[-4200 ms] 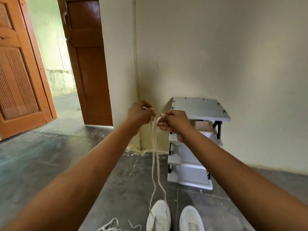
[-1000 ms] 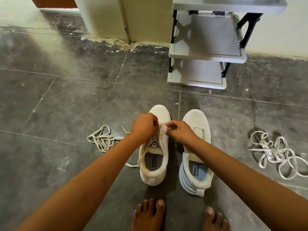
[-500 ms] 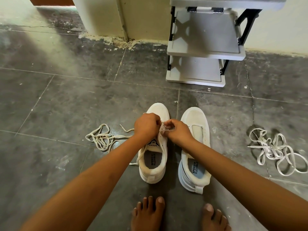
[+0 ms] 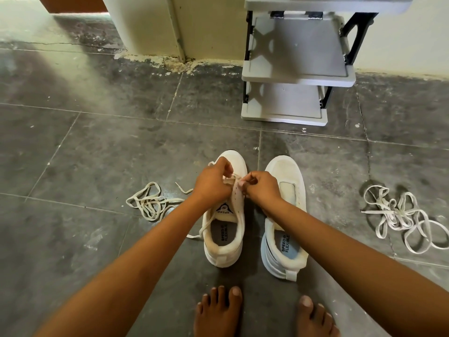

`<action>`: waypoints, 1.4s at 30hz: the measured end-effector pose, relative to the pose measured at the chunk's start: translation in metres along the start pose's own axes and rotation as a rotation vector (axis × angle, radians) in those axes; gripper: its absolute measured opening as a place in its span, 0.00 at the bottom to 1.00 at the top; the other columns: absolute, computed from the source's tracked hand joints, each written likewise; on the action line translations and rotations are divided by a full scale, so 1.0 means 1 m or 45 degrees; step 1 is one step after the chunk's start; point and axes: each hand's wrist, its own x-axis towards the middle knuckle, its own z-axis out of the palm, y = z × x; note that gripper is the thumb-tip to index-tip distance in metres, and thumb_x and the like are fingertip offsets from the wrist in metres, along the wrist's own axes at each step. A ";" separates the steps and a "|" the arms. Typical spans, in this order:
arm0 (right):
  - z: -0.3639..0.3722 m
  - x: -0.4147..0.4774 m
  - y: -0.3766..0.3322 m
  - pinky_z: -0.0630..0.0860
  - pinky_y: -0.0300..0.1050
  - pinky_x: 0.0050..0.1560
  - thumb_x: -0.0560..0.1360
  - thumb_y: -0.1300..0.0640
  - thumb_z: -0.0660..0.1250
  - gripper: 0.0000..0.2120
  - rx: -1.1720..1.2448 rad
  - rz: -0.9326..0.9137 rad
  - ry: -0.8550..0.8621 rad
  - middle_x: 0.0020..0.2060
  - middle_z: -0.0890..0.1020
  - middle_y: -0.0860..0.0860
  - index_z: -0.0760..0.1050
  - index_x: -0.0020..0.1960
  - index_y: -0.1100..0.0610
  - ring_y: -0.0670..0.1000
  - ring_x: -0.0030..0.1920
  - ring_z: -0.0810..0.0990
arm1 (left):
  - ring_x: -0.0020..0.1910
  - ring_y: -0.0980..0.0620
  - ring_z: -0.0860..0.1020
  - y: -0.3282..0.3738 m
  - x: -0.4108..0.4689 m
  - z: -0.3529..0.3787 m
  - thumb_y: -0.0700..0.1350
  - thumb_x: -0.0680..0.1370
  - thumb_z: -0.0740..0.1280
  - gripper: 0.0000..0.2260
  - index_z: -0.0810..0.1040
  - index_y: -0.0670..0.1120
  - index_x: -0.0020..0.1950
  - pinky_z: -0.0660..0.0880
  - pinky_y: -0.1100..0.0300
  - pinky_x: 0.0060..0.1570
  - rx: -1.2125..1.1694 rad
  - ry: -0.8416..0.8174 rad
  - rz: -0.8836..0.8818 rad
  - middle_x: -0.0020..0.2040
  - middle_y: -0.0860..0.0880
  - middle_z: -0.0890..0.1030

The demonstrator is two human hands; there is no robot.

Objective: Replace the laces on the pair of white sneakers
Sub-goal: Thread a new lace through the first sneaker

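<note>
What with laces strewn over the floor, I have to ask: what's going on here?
A barefoot person is lacing the left sneaker. The left hand and right hand each pinch the lace at its front eyelets, and one end trails beside the shoe. The right sneaker next to it has no lace yet. A left lace bundle and a right lace bundle lie loose on the floor.

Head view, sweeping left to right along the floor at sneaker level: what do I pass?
Loose lace heap → sneaker being laced, where the left hand and right hand pinch the threaded lace → laceless sneaker → tangled lace heap.
</note>
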 end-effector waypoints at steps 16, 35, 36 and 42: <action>-0.086 -0.012 -0.092 0.64 0.35 0.24 0.79 0.59 0.56 0.10 0.645 -0.283 -0.029 0.26 0.70 0.46 0.68 0.40 0.55 0.45 0.25 0.65 | 0.43 0.49 0.76 -0.016 -0.007 -0.006 0.44 0.73 0.68 0.06 0.78 0.44 0.47 0.69 0.60 0.38 0.344 0.004 -0.140 0.47 0.46 0.81; -0.119 -0.012 -0.108 0.78 0.41 0.34 0.82 0.56 0.51 0.12 1.497 -0.525 -0.352 0.28 0.77 0.48 0.65 0.40 0.56 0.45 0.27 0.75 | 0.38 0.49 0.74 -0.017 -0.008 -0.004 0.42 0.74 0.66 0.04 0.74 0.45 0.39 0.69 0.60 0.37 0.373 -0.021 -0.136 0.37 0.47 0.76; -0.117 -0.010 -0.105 0.71 0.36 0.27 0.82 0.55 0.52 0.13 1.421 -0.447 -0.292 0.25 0.73 0.47 0.64 0.39 0.55 0.44 0.22 0.68 | 0.38 0.49 0.74 -0.018 -0.008 -0.005 0.42 0.73 0.66 0.05 0.74 0.45 0.38 0.68 0.60 0.37 0.370 -0.021 -0.137 0.37 0.47 0.76; -0.051 0.003 -0.027 0.70 0.43 0.41 0.77 0.47 0.63 0.17 -0.445 -0.269 -0.101 0.45 0.77 0.53 0.68 0.57 0.58 0.52 0.44 0.75 | 0.37 0.49 0.73 -0.019 -0.005 -0.003 0.42 0.73 0.67 0.05 0.74 0.45 0.38 0.67 0.61 0.36 0.395 -0.029 -0.117 0.37 0.47 0.76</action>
